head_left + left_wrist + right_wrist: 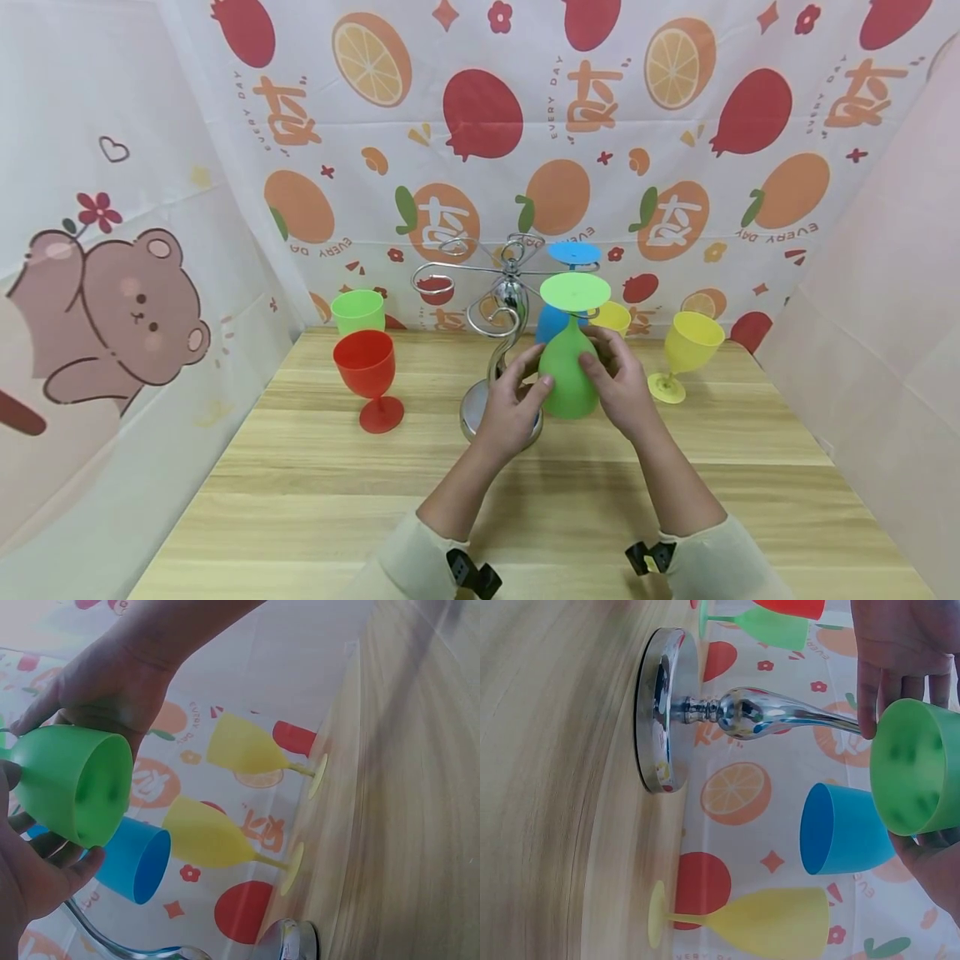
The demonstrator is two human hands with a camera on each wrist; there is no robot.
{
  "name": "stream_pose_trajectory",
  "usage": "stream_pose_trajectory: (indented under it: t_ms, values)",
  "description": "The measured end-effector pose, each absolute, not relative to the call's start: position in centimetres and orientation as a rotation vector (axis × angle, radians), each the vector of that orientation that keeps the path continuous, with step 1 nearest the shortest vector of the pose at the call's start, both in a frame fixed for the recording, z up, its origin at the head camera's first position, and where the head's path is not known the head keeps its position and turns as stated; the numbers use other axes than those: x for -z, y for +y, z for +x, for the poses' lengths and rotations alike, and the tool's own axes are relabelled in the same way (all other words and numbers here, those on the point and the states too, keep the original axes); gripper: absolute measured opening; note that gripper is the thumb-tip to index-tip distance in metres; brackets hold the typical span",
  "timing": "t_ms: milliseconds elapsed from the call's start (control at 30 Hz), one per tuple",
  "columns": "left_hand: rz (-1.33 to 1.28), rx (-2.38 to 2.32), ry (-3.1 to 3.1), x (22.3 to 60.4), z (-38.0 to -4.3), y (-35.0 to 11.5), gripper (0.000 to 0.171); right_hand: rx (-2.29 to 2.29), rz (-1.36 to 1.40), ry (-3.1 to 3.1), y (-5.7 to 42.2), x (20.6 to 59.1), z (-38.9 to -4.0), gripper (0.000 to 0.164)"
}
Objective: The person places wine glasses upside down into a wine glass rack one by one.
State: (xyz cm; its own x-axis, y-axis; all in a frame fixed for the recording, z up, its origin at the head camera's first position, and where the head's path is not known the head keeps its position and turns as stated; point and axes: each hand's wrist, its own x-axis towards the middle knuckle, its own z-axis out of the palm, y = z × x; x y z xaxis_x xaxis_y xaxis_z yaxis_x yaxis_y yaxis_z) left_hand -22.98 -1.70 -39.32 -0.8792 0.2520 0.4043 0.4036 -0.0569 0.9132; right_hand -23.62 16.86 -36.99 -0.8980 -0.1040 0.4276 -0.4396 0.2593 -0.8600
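An upside-down green plastic goblet (568, 379) hangs or is held at the right side of a silver wire rack (512, 293), its round foot uppermost. My left hand (513, 410) grips the bowl from the left. From the right, my right hand (621, 385) holds the same bowl, thumb in front. In the left wrist view the goblet's open rim (105, 787) shows between both hands. Just behind it a blue goblet (836, 829) hangs upside down from the rack, touching no hand. Whether the green stem sits in a rack loop I cannot tell.
Left of the rack, a red goblet (366, 365) stands upright before a light green goblet (358, 312). On the right stands a yellow goblet (692, 343); a second yellow goblet (611, 318) is partly behind my right hand. The rack's round base (474, 408) rests on the wooden table (360, 508).
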Motion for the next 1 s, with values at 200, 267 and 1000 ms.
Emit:
stream_pose_trajectory:
  t_ms: [200,267,1000]
  values:
    - [-0.744,2.060,-2.093,39.4,-23.0,-1.7,0.050,-1.687,0.503,-2.238,17.0,37.1,-23.5,0.042]
    - [-0.748,2.048,-2.102,39.3,-23.0,-1.7,0.051,-1.688,0.496,-2.236,17.1,37.2,-23.5,0.042]
    - [-0.692,2.000,-2.226,39.4,-23.3,-1.5,0.055,-1.781,0.477,-2.215,17.5,38.3,-23.9,0.042]
